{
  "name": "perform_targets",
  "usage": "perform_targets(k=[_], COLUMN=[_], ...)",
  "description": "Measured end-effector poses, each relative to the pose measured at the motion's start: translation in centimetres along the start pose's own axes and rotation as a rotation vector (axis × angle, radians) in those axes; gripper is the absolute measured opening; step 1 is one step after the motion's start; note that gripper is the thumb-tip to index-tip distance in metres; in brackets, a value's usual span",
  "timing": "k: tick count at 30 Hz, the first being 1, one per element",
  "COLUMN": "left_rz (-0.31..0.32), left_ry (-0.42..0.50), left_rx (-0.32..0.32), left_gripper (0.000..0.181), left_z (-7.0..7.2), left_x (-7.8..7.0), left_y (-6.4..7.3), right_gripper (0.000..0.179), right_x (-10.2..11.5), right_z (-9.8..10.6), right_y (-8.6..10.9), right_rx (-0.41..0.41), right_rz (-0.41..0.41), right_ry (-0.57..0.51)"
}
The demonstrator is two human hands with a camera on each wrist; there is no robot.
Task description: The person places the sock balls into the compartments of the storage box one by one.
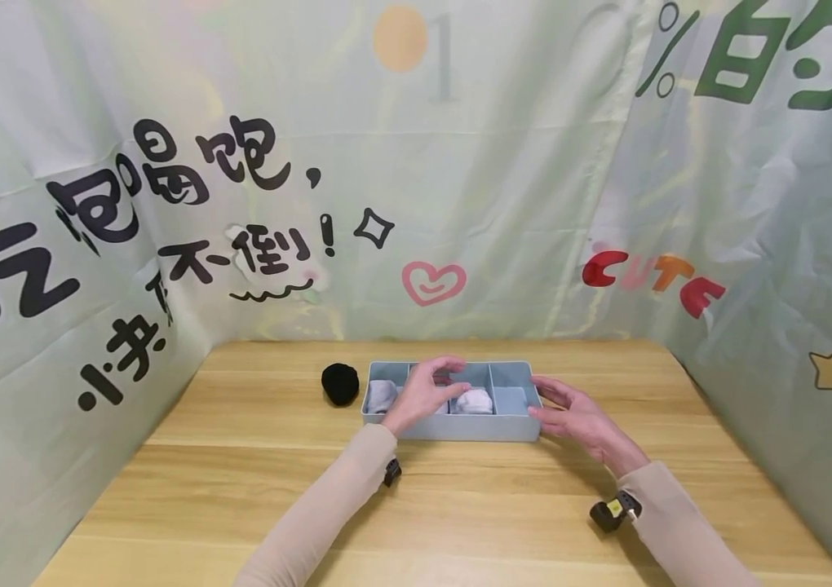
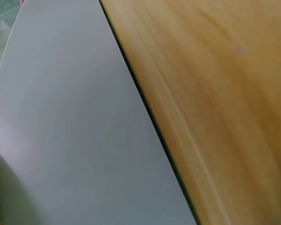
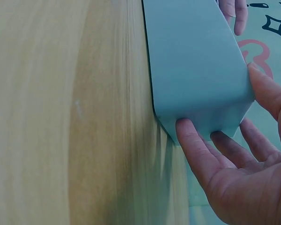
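Observation:
A long light blue divided box stands on the table. In its leftmost compartment lies a grey rolled cloth bundle; a white one sits further right, and a pale item between them is partly hidden. Over the middle of the box my left hand hovers with thumb and fingers apart, gripping nothing visible. My right hand touches the right end of the box; in the right wrist view its fingertips rest against the end wall. The left wrist view shows mostly the box's front wall.
A black round fuzzy-looking bundle sits on the wooden table just left of the box. Printed fabric curtains enclose the back and sides of the table.

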State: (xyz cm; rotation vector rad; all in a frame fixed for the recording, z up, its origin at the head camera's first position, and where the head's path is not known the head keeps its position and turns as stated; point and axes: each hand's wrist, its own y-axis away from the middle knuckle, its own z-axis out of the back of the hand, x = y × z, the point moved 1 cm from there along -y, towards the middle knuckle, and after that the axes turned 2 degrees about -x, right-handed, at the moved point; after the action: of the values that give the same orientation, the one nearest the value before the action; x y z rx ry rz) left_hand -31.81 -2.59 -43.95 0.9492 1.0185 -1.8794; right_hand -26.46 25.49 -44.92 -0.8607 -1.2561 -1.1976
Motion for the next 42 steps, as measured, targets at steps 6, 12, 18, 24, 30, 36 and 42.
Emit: perform_targets(k=[6,12,18,24,30,36,42], left_rz=[-0.041,-0.042,-0.039,-0.025,0.003,0.052,0.100], left_ry=[0.013,0.040,0.070,0.096,0.110,0.096,0.030], left_rx=[-0.060,-0.096,-0.140,-0.171,-0.216,-0.226,-0.197], left_gripper=[0.032,0.024,0.016,0.015,0.012,0.014,0.020], left_z=[0.2,0.9,2.6,4.7,6.6,8.6,10.9], left_x=[-0.2,-0.4,0.2,0.7,1.1,1.5,2.2], left_y=[0.0,-0.1,0.5,1.3,2.1,2.5,2.8], right_gripper=[0.078,0.079,0.078,0.078,0.078,0.079,0.078], right_x=[0.1,0.1,0.0,0.3,0.4,0.4,0.3], right_z=[0.0,0.4,0.5,0.0,-0.3,-0.4,-0.3], right_y=[0.3,0.5,0.6,0.5,0.2,0.1,0.1], right_rx=[0.000,-0.010,-0.008,0.001,0.002,0.002,0.000], right_rz=[0.001,0.002,-0.002,-0.005,-0.009,-0.014,-0.016], right_ry=[0.000,-0.001,0.009,0.005,-0.004,-0.016,-0.013])
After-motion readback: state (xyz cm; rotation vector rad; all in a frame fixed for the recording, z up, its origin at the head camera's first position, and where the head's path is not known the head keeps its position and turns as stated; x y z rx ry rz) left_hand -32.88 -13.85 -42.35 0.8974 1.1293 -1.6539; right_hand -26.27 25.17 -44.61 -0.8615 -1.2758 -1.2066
